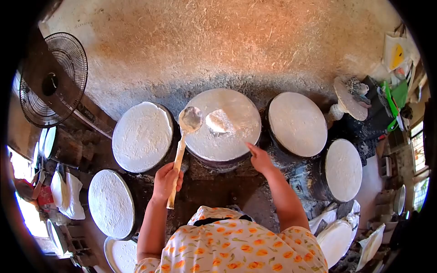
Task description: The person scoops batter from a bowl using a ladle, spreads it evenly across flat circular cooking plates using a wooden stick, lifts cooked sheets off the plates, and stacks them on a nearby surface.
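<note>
My left hand (166,183) is closed around the wooden handle of a long ladle (180,152). The ladle's round metal bowl, smeared with white, is over the left side of the middle round griddle (205,148), which carries a white layer. Above that surface is a white lump (219,122), with a brownish motion smear beside it. At the griddle's front right edge is my right hand (260,160), its fingers curled and the forefinger pointing forward. A thin or blurred tool may run from it toward the lump, but I cannot make it out.
Several white-coated round griddles surround me, including ones at left (142,137) and right (298,124). A black fan (53,79) stands at far left. Behind the griddles rises a rough wall (218,41). White sheets (334,241) lie at lower right.
</note>
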Motion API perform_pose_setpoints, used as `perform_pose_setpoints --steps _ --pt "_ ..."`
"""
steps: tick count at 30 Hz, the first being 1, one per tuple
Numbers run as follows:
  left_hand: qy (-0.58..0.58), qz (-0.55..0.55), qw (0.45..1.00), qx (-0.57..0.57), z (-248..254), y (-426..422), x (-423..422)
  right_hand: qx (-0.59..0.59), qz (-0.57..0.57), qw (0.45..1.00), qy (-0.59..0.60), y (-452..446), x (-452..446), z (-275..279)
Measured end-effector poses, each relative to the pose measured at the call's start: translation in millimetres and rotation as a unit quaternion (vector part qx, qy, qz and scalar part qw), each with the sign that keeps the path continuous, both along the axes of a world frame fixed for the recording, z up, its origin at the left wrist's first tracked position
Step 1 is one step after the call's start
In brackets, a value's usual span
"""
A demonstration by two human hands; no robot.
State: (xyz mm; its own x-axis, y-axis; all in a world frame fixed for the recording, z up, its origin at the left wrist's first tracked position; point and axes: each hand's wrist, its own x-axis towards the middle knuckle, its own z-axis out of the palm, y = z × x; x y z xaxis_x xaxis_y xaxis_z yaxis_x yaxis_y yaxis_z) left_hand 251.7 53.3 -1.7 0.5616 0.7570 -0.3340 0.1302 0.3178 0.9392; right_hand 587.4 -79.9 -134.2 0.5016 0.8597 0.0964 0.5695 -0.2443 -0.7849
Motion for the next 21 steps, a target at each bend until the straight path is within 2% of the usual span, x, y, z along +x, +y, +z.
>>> perform_pose_setpoints --steps 2,5,8,9,10,12,16,17,18,20,21 --pt "0.001 0.006 1.0 -0.004 -4.3 7.8 7.4 -0.14 0.07 0.987 0.035 -11.6 -24.7 37.0" --pt "0.014 0.011 1.0 0.012 -9.3 18.9 17.6 -0.133 0.117 0.984 -0.026 -56.8 -34.0 41.5" --pt "0.03 0.013 0.999 0.011 -14.0 23.1 24.8 -0.076 0.071 0.993 -0.054 -88.0 -21.3 27.0" --pt "0.033 0.023 0.999 0.008 -15.5 22.6 28.3 -0.021 0.027 0.999 -0.031 -93.3 -20.6 13.1" --pt "0.036 0.033 0.999 0.005 -17.2 21.9 32.4 -0.021 0.026 0.999 -0.031 -95.3 -26.6 8.1" --pt "0.033 0.042 0.999 -0.001 -20.3 19.2 38.5 -0.017 -0.031 0.998 0.059 -95.6 -45.5 -2.3" --pt "0.058 0.05 0.997 -0.007 -25.8 16.3 46.7 -0.072 0.035 0.991 0.108 -101.0 -68.4 5.7" --pt "0.065 0.054 0.996 0.0 -26.5 14.9 47.4 -0.088 0.005 0.984 0.158 -101.9 -69.3 16.9" --pt "0.074 0.059 0.996 0.005 -26.9 13.2 47.3 -0.089 0.005 0.983 0.158 -102.6 -71.1 15.6" --pt "0.085 0.058 0.995 0.009 -26.9 9.8 47.0 -0.025 -0.066 0.977 0.202 -101.4 -71.5 7.3" --pt "0.085 0.032 0.996 -0.009 -26.2 6.5 44.8 -0.016 -0.05 0.979 0.195 -98.2 -77.1 1.8"
